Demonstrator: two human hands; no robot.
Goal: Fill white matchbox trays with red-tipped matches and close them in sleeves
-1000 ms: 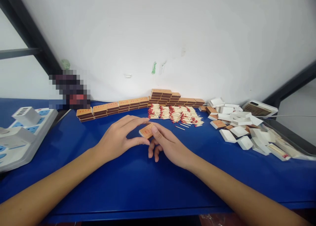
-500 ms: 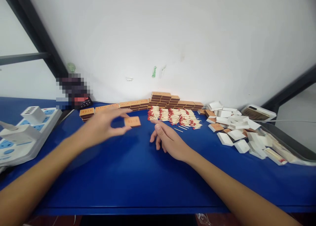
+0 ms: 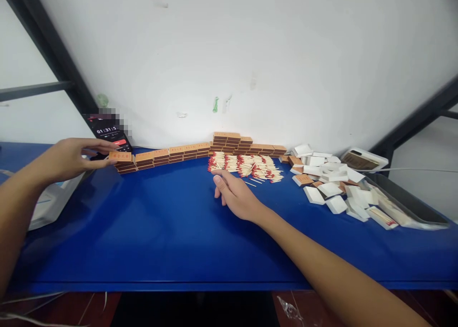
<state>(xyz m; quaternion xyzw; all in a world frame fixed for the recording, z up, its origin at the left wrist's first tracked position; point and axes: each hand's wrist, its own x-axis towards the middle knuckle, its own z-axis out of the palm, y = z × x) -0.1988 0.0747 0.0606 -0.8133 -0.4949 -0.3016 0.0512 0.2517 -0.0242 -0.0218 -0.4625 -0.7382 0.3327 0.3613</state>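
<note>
Your left hand (image 3: 73, 158) is stretched out to the far left of the row, pinching a matchbox (image 3: 120, 157) between thumb and fingers. That box is at the top of the leftmost stack, label side up; you cannot tell from here whether it bears fully on the boxes below. Your right hand (image 3: 236, 196) is free and loosely curled, thumb near the index finger, over the blue table (image 3: 161, 236) just on your side of the loose matches (image 3: 246, 165). Behind those matches, the taller matchbox pile (image 3: 227, 140) stands near the wall, joined on its left by the lower row of matchboxes (image 3: 153, 158) that runs towards your left hand. A phone (image 3: 107, 134) leans behind that hand. On your right lies a jumble of white trays (image 3: 331, 174), with a match-filled tray (image 3: 382, 217) at its near edge.
</note>
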